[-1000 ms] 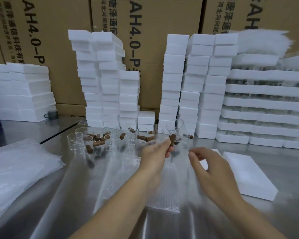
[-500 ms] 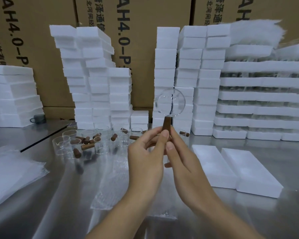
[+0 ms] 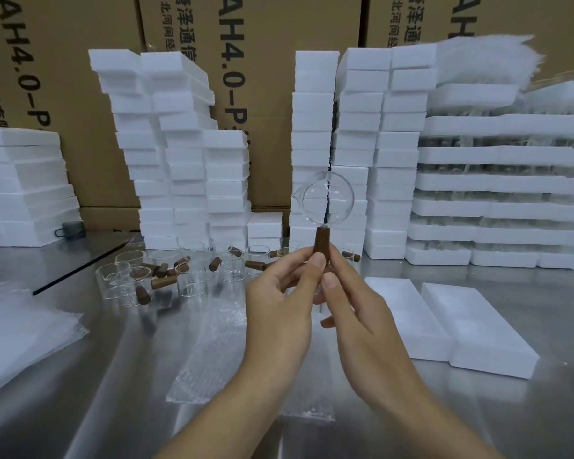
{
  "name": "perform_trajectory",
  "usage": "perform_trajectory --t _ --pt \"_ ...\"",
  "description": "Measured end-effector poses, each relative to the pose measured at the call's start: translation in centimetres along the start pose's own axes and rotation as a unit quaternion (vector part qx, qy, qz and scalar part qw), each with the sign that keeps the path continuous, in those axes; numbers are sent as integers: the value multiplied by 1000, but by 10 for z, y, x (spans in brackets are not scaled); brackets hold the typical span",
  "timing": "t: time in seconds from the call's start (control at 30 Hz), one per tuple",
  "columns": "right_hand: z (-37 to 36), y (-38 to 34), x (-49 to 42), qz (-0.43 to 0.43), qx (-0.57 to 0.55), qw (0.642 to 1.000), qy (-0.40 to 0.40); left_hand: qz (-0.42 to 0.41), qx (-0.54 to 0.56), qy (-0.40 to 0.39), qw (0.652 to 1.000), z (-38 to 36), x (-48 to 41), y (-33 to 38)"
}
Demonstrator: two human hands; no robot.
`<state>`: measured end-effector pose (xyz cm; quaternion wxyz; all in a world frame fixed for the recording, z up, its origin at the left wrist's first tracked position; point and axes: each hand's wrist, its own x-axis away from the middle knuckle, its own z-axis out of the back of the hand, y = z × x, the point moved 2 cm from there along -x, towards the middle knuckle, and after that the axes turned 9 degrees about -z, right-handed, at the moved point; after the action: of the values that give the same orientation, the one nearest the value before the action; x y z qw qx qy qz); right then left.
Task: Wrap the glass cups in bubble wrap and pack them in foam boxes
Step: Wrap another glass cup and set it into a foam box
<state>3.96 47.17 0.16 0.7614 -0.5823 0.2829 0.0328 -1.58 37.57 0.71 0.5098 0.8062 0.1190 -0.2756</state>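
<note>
I hold one glass cup [image 3: 325, 198] up in front of me, its round mouth facing the camera and its brown wooden handle [image 3: 322, 241] pointing down. My left hand [image 3: 279, 303] pinches the handle from the left with thumb and fingers. From the right, my right hand [image 3: 352, 306] pinches the same handle. A sheet of bubble wrap [image 3: 212, 352] lies flat on the steel table below my hands. Several more glass cups [image 3: 166, 276] with wooden handles stand and lie behind it. Two shut foam boxes [image 3: 451, 323] lie to the right.
Tall stacks of white foam boxes [image 3: 315, 127] line the back, in front of brown cartons [image 3: 265, 61]. A pile of bubble wrap sheets [image 3: 17, 329] sits at the left edge. A small dark cup [image 3: 70, 228] stands at the far left back.
The cup went from low over the table, held in my left hand, up to eye level. My right hand came over and took hold of the handle too.
</note>
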Motion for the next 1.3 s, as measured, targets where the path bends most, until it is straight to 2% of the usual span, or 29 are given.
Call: perform_trajectory --t 0.17,0.33,0.63,0.87,0.97,1.07,1.2,1.3 --pt "7 -7 -5 -19 -81 995 55 71 29 -52 996 -2 -3 1" --pt "14 -17 -10 -69 -135 988 24 175 120 -116 970 -12 3 1" --pt "20 -19 -9 -86 -135 986 41 268 196 -132 934 -26 19 -7" --pt "19 -15 -10 -83 -131 987 47 250 165 -143 943 -25 17 -9" --pt "24 -13 -14 -75 -169 981 60 201 36 -162 965 -14 6 -10" --pt "39 -7 -20 -71 -185 973 119 133 -112 -156 972 4 -8 -11" --pt "54 8 -25 -70 -119 978 157 138 -70 -64 986 23 -20 -10" --pt "61 15 -27 -58 -42 984 160 90 -70 -48 992 26 -25 -5"
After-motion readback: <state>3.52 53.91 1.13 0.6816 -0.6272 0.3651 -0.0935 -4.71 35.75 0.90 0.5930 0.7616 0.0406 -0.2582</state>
